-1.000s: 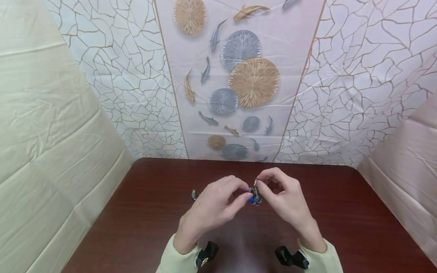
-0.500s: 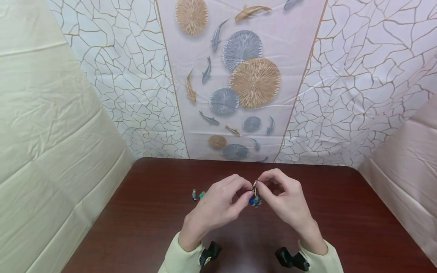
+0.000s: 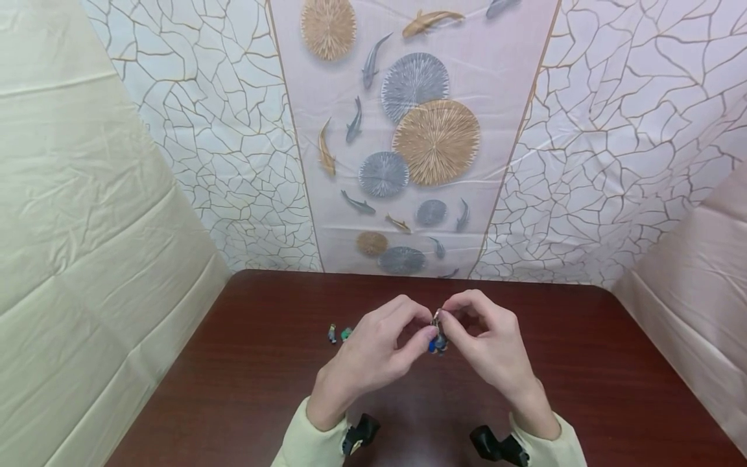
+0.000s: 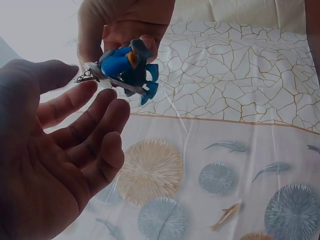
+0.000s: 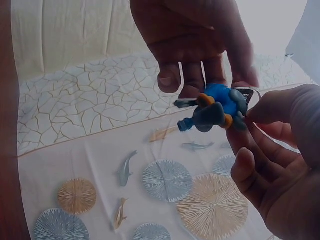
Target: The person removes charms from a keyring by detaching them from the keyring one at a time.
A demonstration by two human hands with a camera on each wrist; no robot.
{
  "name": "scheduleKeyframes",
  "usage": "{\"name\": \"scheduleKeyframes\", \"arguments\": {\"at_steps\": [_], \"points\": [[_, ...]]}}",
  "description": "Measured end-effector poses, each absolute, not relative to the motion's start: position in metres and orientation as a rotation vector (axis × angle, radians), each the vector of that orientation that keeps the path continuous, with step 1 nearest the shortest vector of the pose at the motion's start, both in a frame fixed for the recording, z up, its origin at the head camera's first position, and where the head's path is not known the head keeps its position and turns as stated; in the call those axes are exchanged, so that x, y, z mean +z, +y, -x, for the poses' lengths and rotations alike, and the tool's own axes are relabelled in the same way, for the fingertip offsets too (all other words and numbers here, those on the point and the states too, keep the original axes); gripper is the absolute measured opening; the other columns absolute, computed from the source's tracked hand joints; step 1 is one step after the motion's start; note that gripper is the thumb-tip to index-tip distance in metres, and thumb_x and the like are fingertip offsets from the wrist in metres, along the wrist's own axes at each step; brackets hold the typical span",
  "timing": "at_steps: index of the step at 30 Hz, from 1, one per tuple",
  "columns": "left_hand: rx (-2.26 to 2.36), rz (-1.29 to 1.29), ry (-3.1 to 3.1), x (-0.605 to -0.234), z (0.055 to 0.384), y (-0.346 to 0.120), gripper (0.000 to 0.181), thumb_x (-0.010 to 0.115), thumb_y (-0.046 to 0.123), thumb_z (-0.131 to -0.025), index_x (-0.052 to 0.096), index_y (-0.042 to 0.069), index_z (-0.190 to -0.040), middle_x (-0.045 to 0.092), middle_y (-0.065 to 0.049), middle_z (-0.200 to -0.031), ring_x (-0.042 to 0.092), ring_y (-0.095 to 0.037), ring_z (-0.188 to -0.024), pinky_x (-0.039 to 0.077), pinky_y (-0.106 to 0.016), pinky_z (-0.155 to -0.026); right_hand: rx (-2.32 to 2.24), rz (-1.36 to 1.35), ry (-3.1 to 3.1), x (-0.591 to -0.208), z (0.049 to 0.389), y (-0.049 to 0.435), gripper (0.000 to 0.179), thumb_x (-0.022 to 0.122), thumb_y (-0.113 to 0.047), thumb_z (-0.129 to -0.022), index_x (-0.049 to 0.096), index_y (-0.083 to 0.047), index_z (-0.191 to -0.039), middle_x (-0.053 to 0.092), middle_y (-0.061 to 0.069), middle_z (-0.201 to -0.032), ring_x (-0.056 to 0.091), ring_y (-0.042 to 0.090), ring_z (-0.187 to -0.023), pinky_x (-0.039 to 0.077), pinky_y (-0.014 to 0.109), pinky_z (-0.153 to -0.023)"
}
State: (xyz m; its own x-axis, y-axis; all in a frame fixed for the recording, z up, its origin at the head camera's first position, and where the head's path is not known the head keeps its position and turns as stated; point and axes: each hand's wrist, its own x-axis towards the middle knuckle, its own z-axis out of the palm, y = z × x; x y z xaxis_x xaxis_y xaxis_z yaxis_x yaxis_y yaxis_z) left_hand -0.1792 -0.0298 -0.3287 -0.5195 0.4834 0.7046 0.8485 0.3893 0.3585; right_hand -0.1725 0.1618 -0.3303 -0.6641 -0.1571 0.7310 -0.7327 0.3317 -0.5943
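Left hand (image 3: 373, 344) and right hand (image 3: 487, 336) both pinching blue figurine keychain (image 4: 114, 66); step: apparently working its metal chain (image 4: 88, 76); next: likely needs steady fingertips

Dark-red table (image 3: 233, 389), fish-print cloth (image 3: 434, 143) (slightly creased) behind.
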Motion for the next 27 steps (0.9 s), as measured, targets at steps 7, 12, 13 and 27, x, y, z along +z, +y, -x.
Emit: {"name": "scheduleKeyframes", "arguments": {"at_steps": [7, 12, 13, 27], "points": [[-0.910, 1.134, -2.167, -0.331, 0.180, -0.028, 0.018, 0.072, 0.023, -0.089, 0.060, 0.015, -0.100, 0.060, 0.007, -0.094, 0.061, -0.002, -0.085, 0.047, -0.010, -0.077, 1.334, -0.769, -2.033, -0.330, 0.172, 0.161, 0.024, 0.069, 0.013, -0.081, 0.065, -0.007, -0.092, 0.065, -0.001, -0.076, 0.056, 0.001, -0.063, 0.044, 0.016, -0.049], [-0.872, 1.128, -2.140, -0.329, 0.180, -0.030, 0.010, 0.069, 0.018, -0.090, 0.061, 0.014, -0.094, 0.058, 0.006, -0.089, 0.056, -0.004, -0.080, 0.045, -0.011, -0.074, 1.364, -0.784, -2.017, -0.330, 0.173, 0.162, 0.023, 0.069, 0.014, -0.080, 0.064, -0.005, -0.093, 0.065, 0.000, -0.074, 0.057, 0.002, -0.062, 0.044, 0.016, -0.048], [-0.860, 1.126, -2.127, -0.329, 0.180, -0.030, 0.009, 0.069, 0.017, -0.089, 0.061, 0.014, -0.093, 0.058, 0.006, -0.089, 0.056, -0.004, -0.081, 0.046, -0.011, -0.074, 1.368, -0.788, -2.013, -0.330, 0.174, 0.162, 0.024, 0.069, 0.014, -0.080, 0.064, -0.005, -0.093, 0.065, 0.000, -0.074, 0.057, 0.001, -0.062, 0.044, 0.016, -0.048], [-1.141, 1.219, -2.158, -0.333, 0.191, -0.034, 0.010, 0.052, 0.019, -0.102, 0.062, 0.015, -0.101, 0.057, 0.006, -0.086, 0.051, 0.000, -0.076, 0.044, -0.010, -0.069, 1.398, -0.806, -2.012, -0.330, 0.173, 0.163, 0.024, 0.068, 0.015, -0.081, 0.064, -0.004, -0.094, 0.066, 0.001, -0.077, 0.060, 0.003, -0.064, 0.048, 0.017, -0.051]]}}
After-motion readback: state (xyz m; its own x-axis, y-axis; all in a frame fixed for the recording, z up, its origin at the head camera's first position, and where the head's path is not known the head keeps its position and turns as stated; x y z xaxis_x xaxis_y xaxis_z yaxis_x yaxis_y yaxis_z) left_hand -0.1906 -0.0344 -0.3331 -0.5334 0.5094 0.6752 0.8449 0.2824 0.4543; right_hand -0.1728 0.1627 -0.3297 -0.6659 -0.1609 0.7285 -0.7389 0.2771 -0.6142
